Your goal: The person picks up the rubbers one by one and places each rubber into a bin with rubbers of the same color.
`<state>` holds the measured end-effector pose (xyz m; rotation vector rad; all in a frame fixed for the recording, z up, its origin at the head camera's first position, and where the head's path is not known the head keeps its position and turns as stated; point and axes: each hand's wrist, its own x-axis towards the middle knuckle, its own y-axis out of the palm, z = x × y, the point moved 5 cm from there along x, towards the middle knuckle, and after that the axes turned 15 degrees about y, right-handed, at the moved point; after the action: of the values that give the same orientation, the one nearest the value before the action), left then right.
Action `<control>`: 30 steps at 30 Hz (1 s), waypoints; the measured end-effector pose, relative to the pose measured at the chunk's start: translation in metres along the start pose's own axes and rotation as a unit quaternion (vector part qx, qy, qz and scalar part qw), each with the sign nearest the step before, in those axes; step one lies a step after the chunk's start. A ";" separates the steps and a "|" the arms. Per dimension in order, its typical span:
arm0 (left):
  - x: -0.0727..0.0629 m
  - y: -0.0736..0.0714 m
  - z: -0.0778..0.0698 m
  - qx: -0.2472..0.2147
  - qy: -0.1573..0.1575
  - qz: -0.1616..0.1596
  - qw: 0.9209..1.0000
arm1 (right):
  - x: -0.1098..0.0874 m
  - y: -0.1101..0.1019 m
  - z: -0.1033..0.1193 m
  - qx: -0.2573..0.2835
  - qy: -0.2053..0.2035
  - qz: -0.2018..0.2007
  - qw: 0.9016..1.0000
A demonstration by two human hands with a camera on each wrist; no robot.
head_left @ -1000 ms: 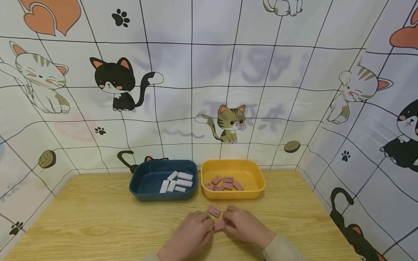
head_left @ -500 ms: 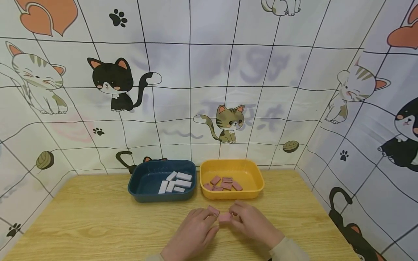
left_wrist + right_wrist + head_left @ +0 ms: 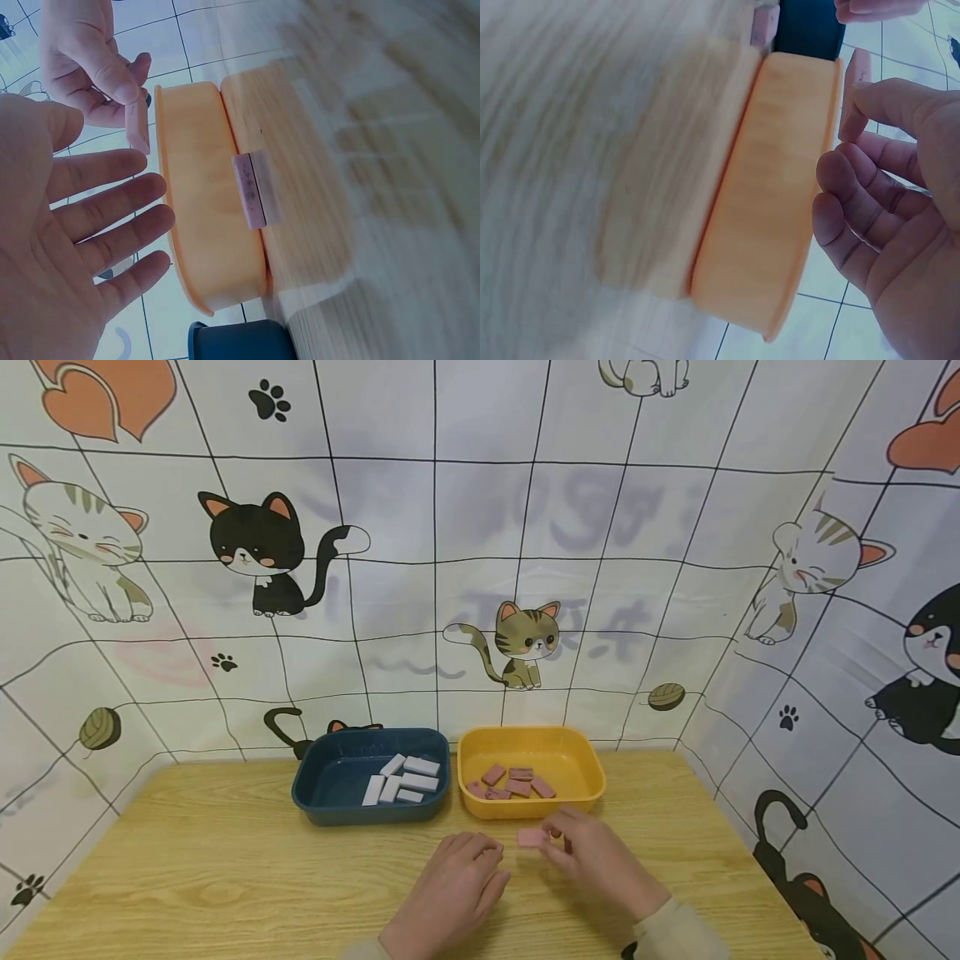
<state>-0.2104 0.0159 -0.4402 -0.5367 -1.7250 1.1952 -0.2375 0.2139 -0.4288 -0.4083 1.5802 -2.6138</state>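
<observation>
My right hand (image 3: 603,864) pinches a small pink rectangular tile (image 3: 531,837) between thumb and fingers, just in front of the yellow bin (image 3: 592,789). In the right wrist view the held tile (image 3: 855,90) stands on edge, while the other fingers curl loosely. To its left, my left hand (image 3: 450,889) hovers low over the table with fingers spread and nothing in its grasp. A second pink tile (image 3: 249,191), with marks on its face, lies on the table before the yellow bin; in the head view the left hand hides it.
Several pink tiles (image 3: 517,787) lie inside the yellow bin. Close beside it on the left stands a dark blue bin (image 3: 330,814) with several white tiles (image 3: 420,782). Behind the wooden table (image 3: 225,877) hangs a cat-print cloth (image 3: 405,593).
The right hand has drawn the pink tile away from the left hand, forward and to the right, towards the yellow bin. The left hand has let go and slid slightly right over the other tile.
</observation>
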 end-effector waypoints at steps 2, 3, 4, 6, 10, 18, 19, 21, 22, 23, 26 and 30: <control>0.001 0.000 0.000 0.006 0.002 -0.005 1.000 | 0.002 -0.004 -0.001 -0.001 0.002 -0.007 1.000; 0.002 0.001 0.000 0.009 0.003 -0.007 1.000 | 0.002 -0.006 -0.001 -0.002 0.000 -0.012 1.000; 0.003 0.001 -0.001 0.012 0.004 -0.009 1.000 | 0.003 -0.008 -0.001 -0.004 -0.003 -0.018 1.000; 0.004 0.001 -0.001 0.016 0.008 -0.013 1.000 | 0.004 -0.012 -0.002 -0.009 -0.011 -0.032 0.999; 0.008 0.000 -0.002 0.021 0.020 -0.026 0.999 | 0.007 -0.019 -0.006 -0.008 -0.016 -0.045 0.999; 0.014 0.003 -0.002 0.013 0.024 -0.008 1.000 | 0.020 -0.027 -0.018 -0.016 0.029 -0.057 0.998; 0.015 0.004 -0.002 0.013 0.024 -0.007 1.000 | 0.022 -0.028 -0.019 -0.019 0.034 -0.060 0.997; 0.016 0.004 -0.002 0.014 0.028 -0.008 0.999 | 0.026 -0.030 -0.021 -0.024 0.041 -0.069 0.997; 0.016 0.004 -0.002 0.013 0.028 -0.007 0.999 | 0.028 -0.031 -0.023 -0.028 0.045 -0.073 0.996; 0.017 0.004 -0.002 0.013 0.029 -0.005 0.999 | 0.030 -0.031 -0.024 -0.032 0.049 -0.076 0.995; 0.018 0.004 -0.003 0.011 0.026 0.005 1.000 | 0.036 -0.033 -0.028 -0.048 0.057 -0.080 0.994; 0.018 0.003 -0.003 0.015 0.025 0.008 1.000 | 0.044 -0.035 -0.032 -0.065 0.065 -0.068 0.993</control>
<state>-0.2166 0.0323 -0.4350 -0.5594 -1.6611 1.2061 -0.2848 0.2501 -0.4040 -0.3724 1.8322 -2.6955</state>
